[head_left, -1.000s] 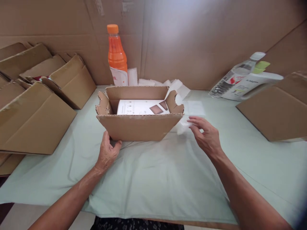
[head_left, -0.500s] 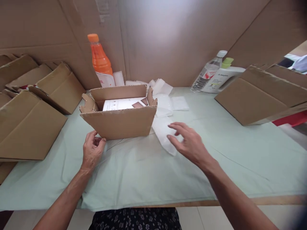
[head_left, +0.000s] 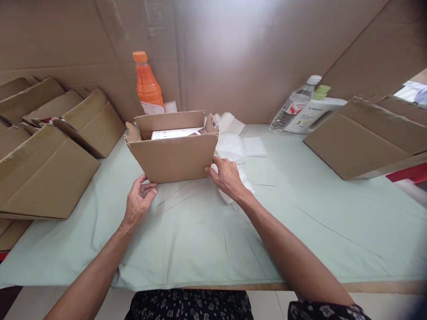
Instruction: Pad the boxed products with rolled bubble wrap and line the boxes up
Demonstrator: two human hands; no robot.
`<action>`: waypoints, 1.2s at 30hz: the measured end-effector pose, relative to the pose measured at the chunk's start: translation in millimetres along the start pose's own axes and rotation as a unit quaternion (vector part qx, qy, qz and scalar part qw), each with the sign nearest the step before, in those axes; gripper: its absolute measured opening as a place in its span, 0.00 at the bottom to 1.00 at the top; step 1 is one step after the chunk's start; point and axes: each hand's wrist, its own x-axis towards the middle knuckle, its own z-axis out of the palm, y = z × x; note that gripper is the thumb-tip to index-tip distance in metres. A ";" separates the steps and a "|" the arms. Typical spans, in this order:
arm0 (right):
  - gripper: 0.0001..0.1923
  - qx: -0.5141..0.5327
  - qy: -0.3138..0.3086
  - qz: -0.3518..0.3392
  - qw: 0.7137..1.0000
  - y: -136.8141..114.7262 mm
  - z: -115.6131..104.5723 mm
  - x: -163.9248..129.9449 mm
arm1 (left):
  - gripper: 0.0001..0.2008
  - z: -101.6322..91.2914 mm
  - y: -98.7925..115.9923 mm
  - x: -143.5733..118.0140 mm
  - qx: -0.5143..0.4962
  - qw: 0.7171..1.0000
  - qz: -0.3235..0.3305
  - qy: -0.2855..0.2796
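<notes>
An open-topped cardboard box (head_left: 173, 158) stands on the pale green cloth in front of me. Inside it lies a white printed box (head_left: 175, 133), its lower part hidden by the front wall. My right hand (head_left: 226, 177) grips the lower right corner, thumb on the front face and fingers round the side. At the lower left corner, my left hand (head_left: 139, 200) has its fingers loosely curved and thumb apart, with fingertips at or against the cardboard. Behind my right hand, white foam wrapping (head_left: 230, 146) spreads over the cloth, partly covered by the hand and box.
Several open cardboard boxes (head_left: 50, 169) crowd the left side. Another carton (head_left: 363, 138) stands at the right. Toward the back wall are an orange bottle (head_left: 147, 84), a clear bottle (head_left: 293, 104) and a white jug (head_left: 316, 116) with a green cap.
My right hand has moved left from above the foam wrapping onto the box's right corner. The box now sits slightly farther back, and my left hand remains by its left corner.
</notes>
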 end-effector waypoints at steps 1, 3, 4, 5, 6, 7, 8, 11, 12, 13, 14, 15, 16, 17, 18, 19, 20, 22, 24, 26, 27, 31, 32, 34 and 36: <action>0.16 0.000 0.003 -0.004 1.000 3.1 -0.5 0.4 | 0.35 -0.4 0.3 0.6 -0.007 1.000 -0.006 -0.009; 0.20 -0.010 0.021 -0.019 1.000 13.8 -2.3 -6.9 | 0.35 -2.3 0.5 0.7 -0.018 1.000 -0.014 -0.018; 0.21 -0.021 0.033 -0.025 0.999 21.4 -3.5 -14.7 | 0.35 -3.5 0.3 0.3 -0.023 0.999 -0.013 -0.018; 0.21 -0.035 0.040 -0.028 0.998 30.1 -4.8 -24.6 | 0.35 -4.5 -0.1 -0.1 -0.027 0.999 -0.011 -0.018; 0.21 -0.048 0.037 -0.026 0.998 39.2 -6.5 -36.3 | 0.35 -5.3 -0.6 -0.6 -0.028 0.999 -0.008 -0.019; 0.20 -0.055 0.024 -0.018 0.998 48.1 -8.5 -49.1 | 0.34 -5.8 -1.4 -1.0 -0.029 0.999 -0.006 -0.020; 0.19 -0.053 0.004 -0.009 0.999 55.9 -10.9 -62.6 | 0.33 -5.9 -2.3 -1.3 -0.028 0.999 -0.005 -0.020; 0.16 0.005 -0.039 -0.004 0.999 68.4 -19.3 -101.3 | 0.30 -4.5 -5.2 -1.5 -0.019 1.000 -0.004 -0.005; 0.16 0.033 -0.040 -0.007 0.999 68.9 -22.2 -112.0 | 0.29 -3.9 -5.9 -1.7 -0.014 1.000 -0.004 0.005; 0.16 0.062 -0.040 -0.010 0.997 68.2 -25.3 -121.0 | 0.29 -3.6 -6.3 -2.3 -0.009 1.000 -0.004 0.015; 0.15 0.091 -0.043 -0.012 0.995 66.9 -28.4 -128.1 | 0.28 -3.6 -6.1 -3.5 -0.003 1.000 -0.005 0.024; 0.15 0.116 -0.050 -0.012 0.992 65.7 -31.7 -133.4 | 0.27 -4.1 -5.3 -5.5 0.004 0.999 -0.007 0.032; 0.15 0.135 -0.057 -0.015 0.989 64.9 -35.2 -136.8 | 0.26 -5.0 -3.9 -8.5 0.013 0.999 -0.010 0.037; 0.15 0.146 -0.061 -0.017 0.987 64.9 -38.7 -138.8 | 0.24 -6.4 -1.7 -12.6 0.028 0.999 -0.014 0.039; 0.15 0.148 -0.056 -0.017 0.987 65.6 -42.1 -139.6 | 0.22 -7.9 1.1 -17.6 0.047 0.998 -0.016 0.039; 0.15 0.144 -0.045 -0.013 0.988 66.9 -45.2 -139.6 | 0.21 -9.3 4.4 -23.4 0.069 0.997 -0.012 0.037; 0.15 0.138 -0.030 -0.004 0.990 68.8 -47.6 -139.1 | 0.19 -10.3 8.0 -29.7 0.090 0.995 -0.001 0.032; 0.17 0.125 -0.007 0.023 0.992 73.1 -49.4 -138.1 | 0.16 -9.5 15.4 -41.9 0.129 0.991 0.031 0.002; 0.22 0.107 -0.003 0.049 0.993 77.3 -46.0 -138.7 | 0.14 -3.1 22.2 -51.0 0.166 0.982 0.064 -0.061; 0.26 0.081 -0.007 0.060 0.995 80.7 -38.4 -141.9 | 0.13 10.0 27.8 -54.7 0.211 0.963 0.095 -0.139; 0.27 0.071 -0.007 0.060 0.996 81.9 -34.0 -144.5 | 0.14 18.9 30.4 -54.3 0.237 0.949 0.114 -0.172; 0.25 0.075 0.004 0.059 0.995 83.4 -22.5 -159.0 | 0.10 63.6 40.2 -43.8 0.349 0.895 0.154 -0.231; 0.25 0.080 0.010 0.060 0.995 83.2 -22.2 -162.9 | 0.10 75.4 42.5 -40.8 0.372 0.884 0.150 -0.239; 0.24 0.082 0.017 0.058 0.995 82.7 -24.2 -169.7 | 0.08 96.9 46.4 -36.7 0.393 0.872 0.141 -0.255; 0.23 0.080 0.021 0.056 0.995 82.6 -27.9 -175.0 | 0.05 113.6 48.7 -35.8 0.388 0.870 0.142 -0.268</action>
